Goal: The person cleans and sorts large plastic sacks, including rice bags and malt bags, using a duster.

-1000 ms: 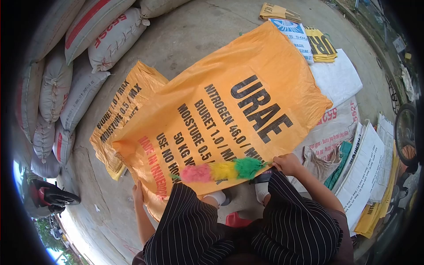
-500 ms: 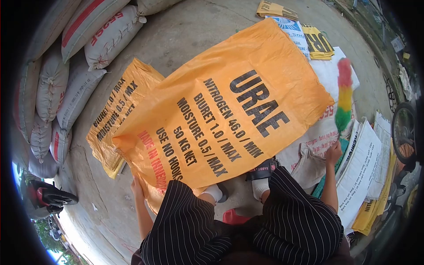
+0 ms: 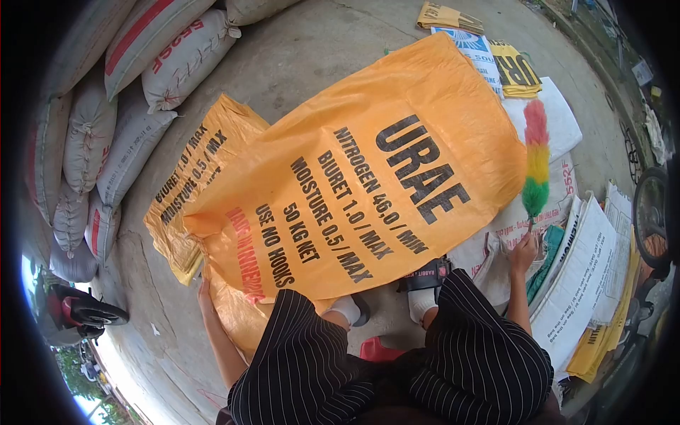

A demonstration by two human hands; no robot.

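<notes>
A large orange sack [image 3: 340,177] printed "URAE" lies spread in front of my knees. My left hand [image 3: 206,292] is at its lower left edge, with the fingers mostly hidden by the sack. My right hand [image 3: 524,253] is closed round the handle of a duster [image 3: 537,159] with pink, yellow and green bristles. The duster stands upright in view, its bristles beside the right edge of the orange sack. Under the big sack's left side lies another orange sack [image 3: 205,170].
Filled sacks [image 3: 131,145] are piled at the left, above a motorbike wheel [image 3: 88,312]. Folded sacks [image 3: 517,69] lie at the back right, and white flat sacks [image 3: 581,283] at the right. A bicycle wheel [image 3: 650,212] stands at the far right.
My right hand has moved slightly left and down with the duster, whose bristles are now closer to the orange sack's edge. The view has shifted slightly.
</notes>
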